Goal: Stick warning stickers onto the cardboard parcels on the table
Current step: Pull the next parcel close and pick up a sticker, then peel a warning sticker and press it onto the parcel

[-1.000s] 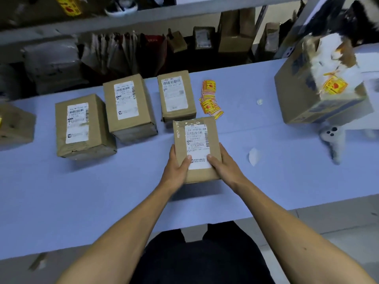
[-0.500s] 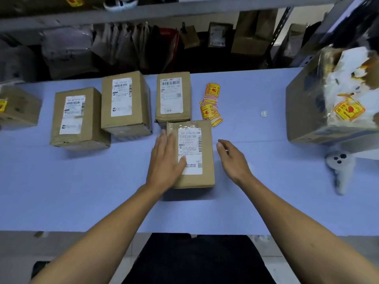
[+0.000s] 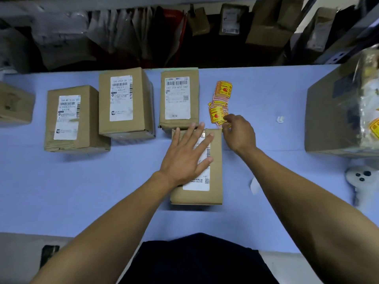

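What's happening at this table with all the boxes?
A person is labelling cardboard parcels. Their left hand lies flat on the nearest parcel, holding it steady, while the right hand reaches to the pile of yellow warning stickers and seems to pinch one at its edge. No yellow sticker shows on this parcel, nor on the three parcels lined up behind it.
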A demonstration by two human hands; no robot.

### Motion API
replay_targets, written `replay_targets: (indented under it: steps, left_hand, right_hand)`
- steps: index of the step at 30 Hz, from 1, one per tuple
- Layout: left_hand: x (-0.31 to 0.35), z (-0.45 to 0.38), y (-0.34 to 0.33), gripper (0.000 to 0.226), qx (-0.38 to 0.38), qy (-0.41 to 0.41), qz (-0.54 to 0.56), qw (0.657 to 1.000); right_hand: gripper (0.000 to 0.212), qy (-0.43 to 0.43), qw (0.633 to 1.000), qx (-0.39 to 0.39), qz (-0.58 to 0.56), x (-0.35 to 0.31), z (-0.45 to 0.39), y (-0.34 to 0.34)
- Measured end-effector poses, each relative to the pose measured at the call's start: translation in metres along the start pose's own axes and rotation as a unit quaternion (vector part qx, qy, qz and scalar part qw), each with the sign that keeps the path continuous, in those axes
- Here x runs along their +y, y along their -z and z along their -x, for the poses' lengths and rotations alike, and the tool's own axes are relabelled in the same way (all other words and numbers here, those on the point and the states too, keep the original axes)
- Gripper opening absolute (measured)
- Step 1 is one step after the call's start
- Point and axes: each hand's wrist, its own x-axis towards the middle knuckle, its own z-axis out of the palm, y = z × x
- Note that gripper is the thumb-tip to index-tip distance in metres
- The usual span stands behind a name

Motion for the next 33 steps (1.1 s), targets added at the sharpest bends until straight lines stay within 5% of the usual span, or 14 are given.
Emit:
replay_targets:
  steps: [12,16,27,33]
  left_hand:
    - [-0.002,-0.003,-0.005,0.063,0.044,-0.002,0.005,0.999]
    - [-0.002,-0.002,-0.006,0.063,0.049,-0.005,0.007,0.999]
    - [0.001,0.0,0.004,0.066,-0.009,0.008,0.027,1.0]
    - [0.005,0.0,0.028,0.045,0.06,0.074,0.222,0.97]
  right_hand:
    - [0.044,-0.141,0.989,0.014,-0.039,-0.009,-0.056,-0.018]
    - [0.028,-0.152,0.983,0.012,-0.105,-0.005,-0.058,-0.017]
    - [0.031,-0.206,0.937,-0.008,-0.282,-0.001,-0.021,0.008]
    - [0.018,-0.147,0.898,-0.018,-0.415,-0.027,0.019,0.049]
